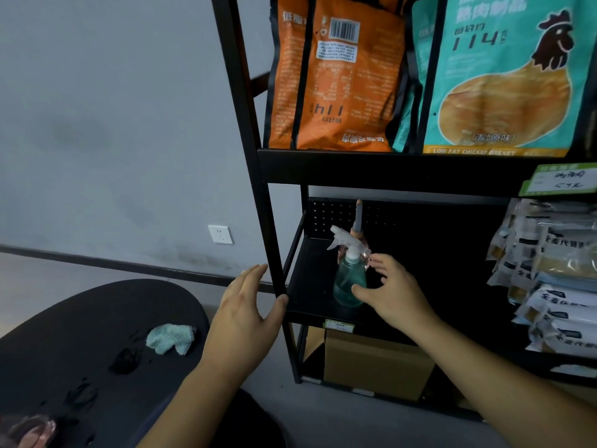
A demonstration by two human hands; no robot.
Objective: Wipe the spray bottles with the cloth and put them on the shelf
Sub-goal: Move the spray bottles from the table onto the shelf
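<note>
A green spray bottle (346, 279) with a clear trigger head stands upright on the black shelf (310, 286). A pink spray bottle (364, 250) stands right behind it, mostly hidden. My right hand (392, 291) is spread open just right of the green bottle, with the thumb at its lower side; whether it touches is unclear. My left hand (245, 315) is open, its thumb against the shelf's black front post (274, 240). The pale green cloth (171, 338) lies crumpled on the black round table (80, 318) at the left.
Orange and teal snack bags (336, 76) fill the shelf above. White packets (549, 286) are stacked at the right of the same shelf. A cardboard box (374, 363) sits below. A pinkish object (32, 430) shows at the table's near left edge. Wet spots mark the table.
</note>
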